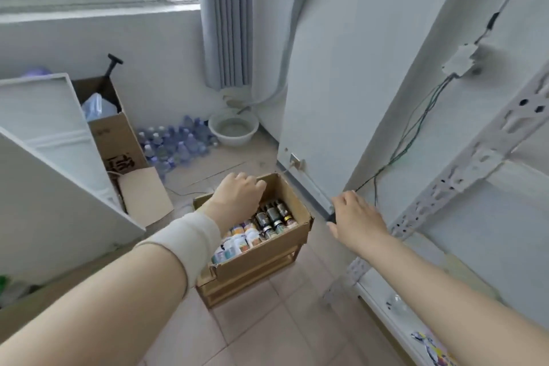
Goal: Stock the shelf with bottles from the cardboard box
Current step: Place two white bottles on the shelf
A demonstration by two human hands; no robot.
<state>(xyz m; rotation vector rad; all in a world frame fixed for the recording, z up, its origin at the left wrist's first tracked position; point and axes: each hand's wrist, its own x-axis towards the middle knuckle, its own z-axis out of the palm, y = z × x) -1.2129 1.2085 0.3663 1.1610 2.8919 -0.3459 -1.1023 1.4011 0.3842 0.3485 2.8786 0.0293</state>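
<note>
Left hand (237,194) loosely curled above boxed bottles (271,215)

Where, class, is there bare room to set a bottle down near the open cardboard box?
Free: the beige tiled floor between the brown cardboard box and the camera, and the floor strip between box and white metal shelf upright. Crowded: inside the box, packed with small bottles, and the clear water bottles by the white basin.
</note>
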